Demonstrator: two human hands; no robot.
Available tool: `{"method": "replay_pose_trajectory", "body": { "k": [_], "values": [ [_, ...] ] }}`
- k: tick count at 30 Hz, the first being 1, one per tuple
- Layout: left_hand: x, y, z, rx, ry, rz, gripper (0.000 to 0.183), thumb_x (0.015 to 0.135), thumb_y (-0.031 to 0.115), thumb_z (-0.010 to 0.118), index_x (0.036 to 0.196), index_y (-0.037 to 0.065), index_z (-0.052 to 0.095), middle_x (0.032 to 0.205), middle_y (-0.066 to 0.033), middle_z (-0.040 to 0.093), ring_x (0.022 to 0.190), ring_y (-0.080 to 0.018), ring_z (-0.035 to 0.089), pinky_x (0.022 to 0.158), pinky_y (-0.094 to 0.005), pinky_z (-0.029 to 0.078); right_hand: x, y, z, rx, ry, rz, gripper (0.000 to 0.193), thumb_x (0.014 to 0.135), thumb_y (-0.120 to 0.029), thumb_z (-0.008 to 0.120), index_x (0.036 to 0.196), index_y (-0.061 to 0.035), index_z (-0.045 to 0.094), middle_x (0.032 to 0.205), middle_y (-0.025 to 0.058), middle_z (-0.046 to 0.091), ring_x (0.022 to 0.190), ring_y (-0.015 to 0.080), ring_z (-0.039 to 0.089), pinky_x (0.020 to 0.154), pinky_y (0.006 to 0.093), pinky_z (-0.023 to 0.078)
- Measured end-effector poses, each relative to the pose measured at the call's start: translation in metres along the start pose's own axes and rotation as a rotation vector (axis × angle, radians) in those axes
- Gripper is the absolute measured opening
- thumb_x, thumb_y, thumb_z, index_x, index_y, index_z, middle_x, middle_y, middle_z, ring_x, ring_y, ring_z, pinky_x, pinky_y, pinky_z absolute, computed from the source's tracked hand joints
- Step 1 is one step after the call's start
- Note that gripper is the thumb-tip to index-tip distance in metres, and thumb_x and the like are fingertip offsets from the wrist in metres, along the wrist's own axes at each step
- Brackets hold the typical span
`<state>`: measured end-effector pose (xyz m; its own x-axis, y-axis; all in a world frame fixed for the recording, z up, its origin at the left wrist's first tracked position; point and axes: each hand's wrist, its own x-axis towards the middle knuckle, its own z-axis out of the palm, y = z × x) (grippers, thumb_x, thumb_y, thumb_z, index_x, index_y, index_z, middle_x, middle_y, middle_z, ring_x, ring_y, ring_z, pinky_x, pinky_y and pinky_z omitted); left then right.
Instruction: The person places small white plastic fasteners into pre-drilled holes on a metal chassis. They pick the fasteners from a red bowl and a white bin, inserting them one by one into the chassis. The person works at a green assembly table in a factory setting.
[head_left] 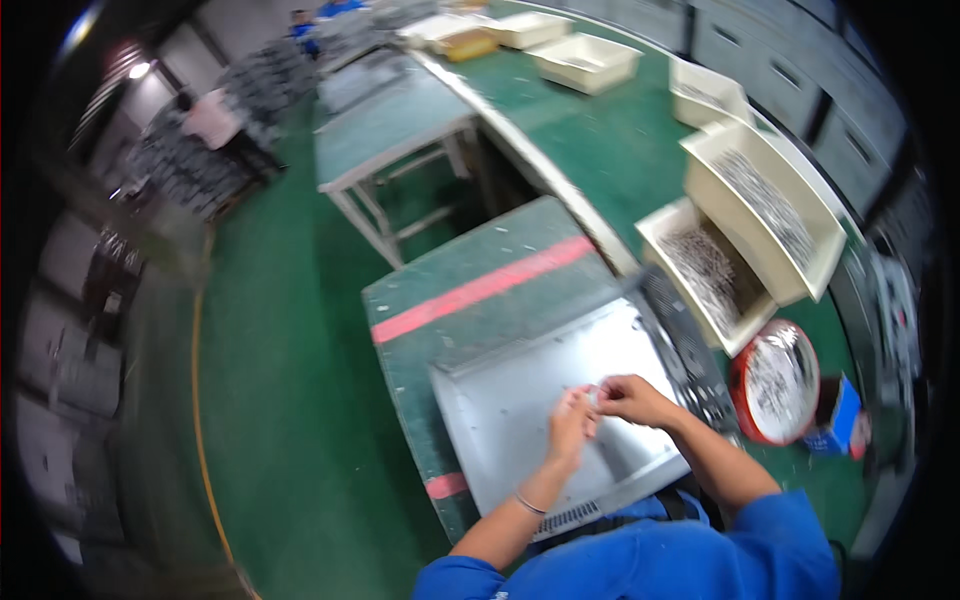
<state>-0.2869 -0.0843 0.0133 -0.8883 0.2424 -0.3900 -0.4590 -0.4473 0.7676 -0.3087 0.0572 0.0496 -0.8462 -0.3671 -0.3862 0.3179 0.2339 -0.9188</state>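
Note:
My left hand point(570, 422) and my right hand point(636, 400) meet above a silver sheet-metal panel point(510, 400) with raised edges and a vented strip near me. Between their fingertips is a small whitish piece point(593, 398), blurred and too small to name. Both hands are closed, with the fingers pinched together around it. The panel lies on a green-topped workbench point(400, 300) crossed by a red stripe. A dark perforated part point(685, 345) runs along the panel's right side.
At the right stand cream bins point(735, 345) of small metal parts, a red-rimmed bowl point(745, 408) of similar pieces and a blue box point(845, 410). Another table point(400, 130) is ahead. More bins point(610, 75) sit farther off. A person point(222, 125) is beside stacked grey parts at far left.

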Motion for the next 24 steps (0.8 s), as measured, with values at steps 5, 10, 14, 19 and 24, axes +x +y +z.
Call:
{"method": "replay_pose_trajectory", "body": {
  "k": [5, 10, 14, 19, 24],
  "values": [
    [0.000, 0.007, -0.003, -0.118, 0.025, -0.058, 0.019, 0.086, 0.020, 0.043, 0.094, 0.002, 0.044, 0.061, -0.0036, 0.048, 0.041, -0.0044, 0.035, 0.036, -0.0167, 0.026, 0.014, 0.012, -0.013, 0.234, -0.102, 0.030, 0.002, 0.070, -0.005, 0.053, 0.071, -0.0040, 0.054, 0.060, 0.0029, 0.054, 0.043, 0.0061, 0.044, 0.037, 0.0198, 0.034],
    [0.002, 0.007, -0.003, -0.261, 0.022, -0.151, 0.017, 0.086, 0.018, 0.044, 0.091, 0.002, 0.045, 0.062, -0.0049, 0.049, 0.042, -0.0074, 0.036, 0.037, -0.0184, 0.028, 0.069, 0.042, -0.052, 1.053, 0.433, -0.011, 0.006, 0.075, -0.007, 0.051, 0.072, -0.0021, 0.050, 0.060, 0.0048, 0.052, 0.039, 0.0086, 0.040, 0.036, 0.0188, 0.033],
    [0.001, 0.007, -0.003, -0.261, 0.017, -0.195, 0.015, 0.086, 0.018, 0.044, 0.090, 0.003, 0.045, 0.062, -0.0048, 0.049, 0.042, -0.0087, 0.037, 0.039, -0.0194, 0.028, 0.095, 0.020, -0.064, 1.146, 0.775, -0.109, 0.003, 0.077, -0.004, 0.048, 0.079, -0.0014, 0.047, 0.068, 0.0078, 0.054, 0.042, 0.0076, 0.043, 0.038, 0.0180, 0.039],
    [-0.001, 0.008, -0.005, -0.269, 0.017, -0.209, 0.016, 0.085, 0.018, 0.044, 0.089, 0.003, 0.045, 0.063, -0.0048, 0.049, 0.042, -0.0092, 0.037, 0.039, -0.0196, 0.029, 0.106, 0.010, -0.074, 0.980, 0.834, -0.096, 0.004, 0.078, -0.004, 0.049, 0.082, -0.0029, 0.047, 0.070, 0.0073, 0.056, 0.046, 0.0060, 0.046, 0.039, 0.0170, 0.042],
    [0.000, 0.009, -0.005, -0.273, 0.018, -0.208, 0.016, 0.085, 0.018, 0.044, 0.090, 0.003, 0.045, 0.063, -0.0048, 0.049, 0.043, -0.0092, 0.038, 0.040, -0.0196, 0.029, 0.107, 0.012, -0.076, 0.937, 0.851, -0.115, 0.004, 0.077, -0.004, 0.050, 0.080, -0.0036, 0.048, 0.068, 0.0067, 0.057, 0.046, 0.0052, 0.047, 0.038, 0.0168, 0.041]
  ]
}}
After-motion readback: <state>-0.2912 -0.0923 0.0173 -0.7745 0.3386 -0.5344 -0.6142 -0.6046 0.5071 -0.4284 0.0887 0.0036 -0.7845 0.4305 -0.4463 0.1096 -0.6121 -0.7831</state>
